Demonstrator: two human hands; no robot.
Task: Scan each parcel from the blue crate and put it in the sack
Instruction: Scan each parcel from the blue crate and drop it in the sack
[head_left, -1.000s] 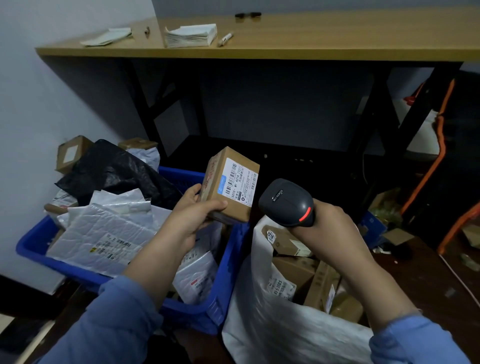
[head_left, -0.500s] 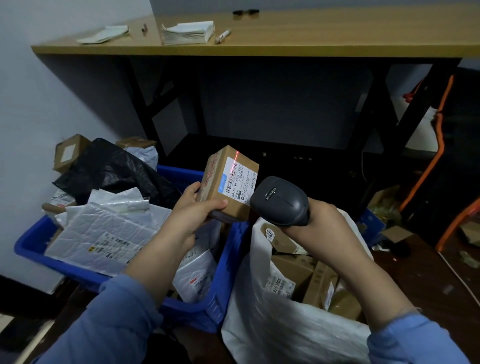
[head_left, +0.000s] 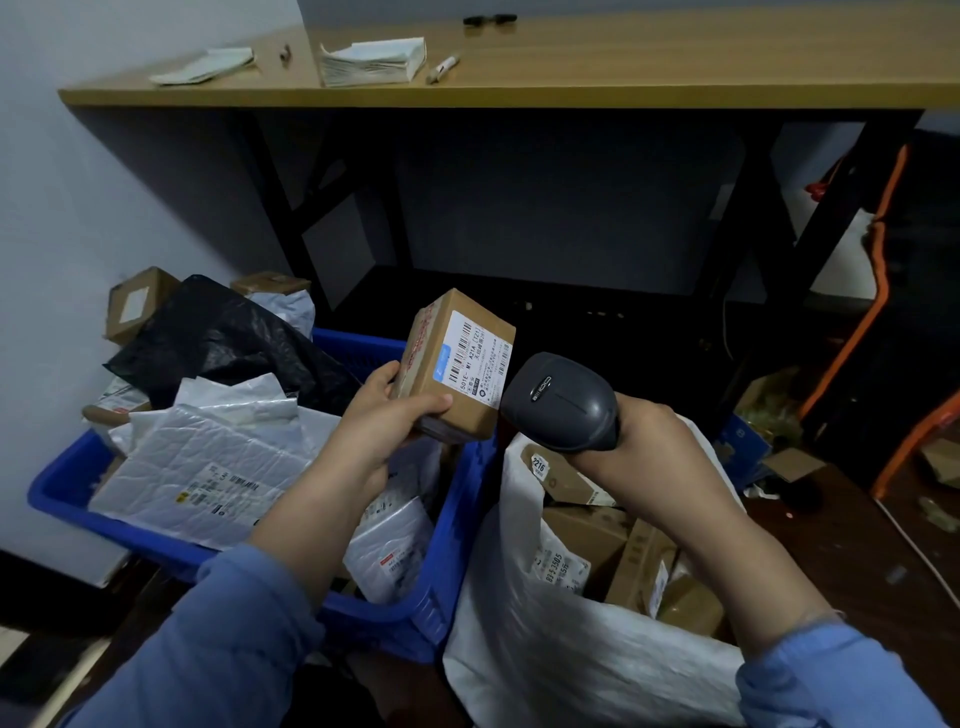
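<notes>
Parcel (head_left: 457, 364), a small brown box, is in the left hand (head_left: 384, 415), raised above the near right corner of the blue crate (head_left: 462, 499). The thumb lies along its lower front edge and the fingers are curled behind its left side, so the hand grips it from below and from the left. The parcel is tilted, with its label (head_left: 475, 358) turned up and to the right.

The right hand (head_left: 654, 447) is closed round the handle of a dark grey scanner (head_left: 563, 402). The scanner's head is just beside the lower right corner of the parcel, and I cannot tell if the two touch. The scanner is above the open mouth of the white sack (head_left: 571, 665), which stands just right of the crate.

On the label there are barcodes, a blue strip and one large line that reads about "501E- M1 A21A [721]"; the small print below it is not readable. The left face of the parcel has red printing, too blurred to read. The top of the scanner has a small logo, not legible.

In the sack lie several brown cartons (head_left: 587, 535). One has a round sticker (head_left: 539, 466) with "2216", and a white slip (head_left: 558, 564) shows "83 5 3505". A grey mailer (head_left: 208, 467) on top in the crate carries barcodes and print too small to read.
</notes>
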